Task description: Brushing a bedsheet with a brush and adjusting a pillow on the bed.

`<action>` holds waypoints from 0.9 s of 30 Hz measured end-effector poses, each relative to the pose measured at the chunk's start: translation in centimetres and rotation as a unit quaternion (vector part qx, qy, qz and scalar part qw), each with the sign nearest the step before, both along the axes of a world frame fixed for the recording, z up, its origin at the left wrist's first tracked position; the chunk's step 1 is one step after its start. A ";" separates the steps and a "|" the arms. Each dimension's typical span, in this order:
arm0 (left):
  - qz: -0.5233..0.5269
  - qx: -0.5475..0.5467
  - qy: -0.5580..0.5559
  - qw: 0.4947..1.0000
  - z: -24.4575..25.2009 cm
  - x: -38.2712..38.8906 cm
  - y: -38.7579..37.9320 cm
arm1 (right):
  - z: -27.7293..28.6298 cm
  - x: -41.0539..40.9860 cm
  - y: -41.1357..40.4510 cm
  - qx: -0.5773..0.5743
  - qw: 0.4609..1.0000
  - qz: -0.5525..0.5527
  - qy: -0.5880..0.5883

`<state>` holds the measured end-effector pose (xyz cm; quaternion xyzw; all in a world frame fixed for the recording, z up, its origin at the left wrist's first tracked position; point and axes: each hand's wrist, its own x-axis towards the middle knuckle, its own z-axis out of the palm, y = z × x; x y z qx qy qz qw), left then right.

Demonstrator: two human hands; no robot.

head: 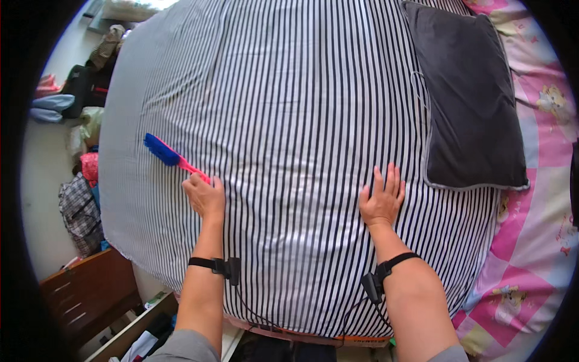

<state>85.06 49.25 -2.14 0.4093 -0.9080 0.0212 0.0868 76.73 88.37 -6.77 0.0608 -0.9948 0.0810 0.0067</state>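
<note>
A black-and-white striped sheet (289,113) covers the mattress before me, with some wrinkles at the left and in the middle. My left hand (206,197) is closed around the pink handle of a bed brush (163,151); its blue bristles point away to the upper left, over the sheet. My right hand (384,197) lies palm down on the stripes with its fingers spread, holding nothing. Above and right of that hand rests a dark grey pillow (470,99) with light piping. Each forearm wears a black strap with a small device and a cable.
Along the right side runs a pink patterned cloth (524,271) with cartoon figures. Bags, among them a plaid bag (81,212), stand beyond the bed's left edge. A brown wooden panel (90,294) and an open drawer (135,332) with cloth are at the lower left.
</note>
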 end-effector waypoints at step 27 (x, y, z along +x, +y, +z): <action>-0.224 0.175 0.098 0.954 0.5 -29.3 16.8 | 0.0 -0.4 -0.3 -0.043 0.999 0.000 -0.012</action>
